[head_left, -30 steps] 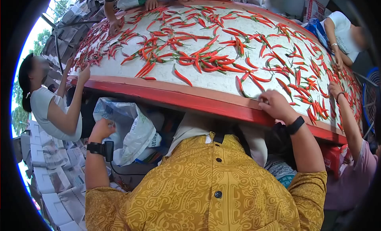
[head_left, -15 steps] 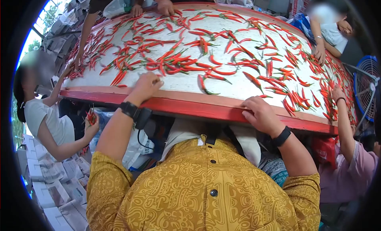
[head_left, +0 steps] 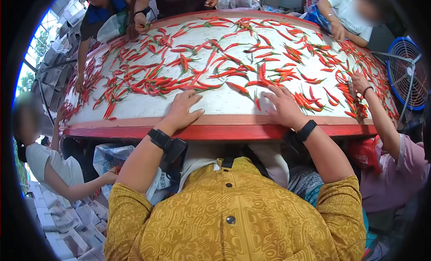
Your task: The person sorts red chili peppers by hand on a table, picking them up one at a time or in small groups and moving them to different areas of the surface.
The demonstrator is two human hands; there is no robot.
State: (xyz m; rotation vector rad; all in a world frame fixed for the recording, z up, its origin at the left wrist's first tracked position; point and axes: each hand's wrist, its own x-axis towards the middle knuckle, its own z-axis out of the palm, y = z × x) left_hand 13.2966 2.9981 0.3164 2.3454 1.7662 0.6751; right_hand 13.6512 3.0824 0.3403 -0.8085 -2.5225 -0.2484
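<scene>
The table (head_left: 215, 132) has a red near edge, with both wrists at it — behind that runs a bare white strip, with open room between the two hands. The left hand (head_left: 182, 109) is loosely spread, grasping nothing, its fingertips near the chillies (head_left: 237, 88) scattered across the table. The right hand (head_left: 286, 107), also unclenched, has its fingertips at a few. Below the edge, a plastic bag (head_left: 112, 152) shows at left and a red bag (head_left: 366, 154) at right — their contents cannot be made out
</scene>
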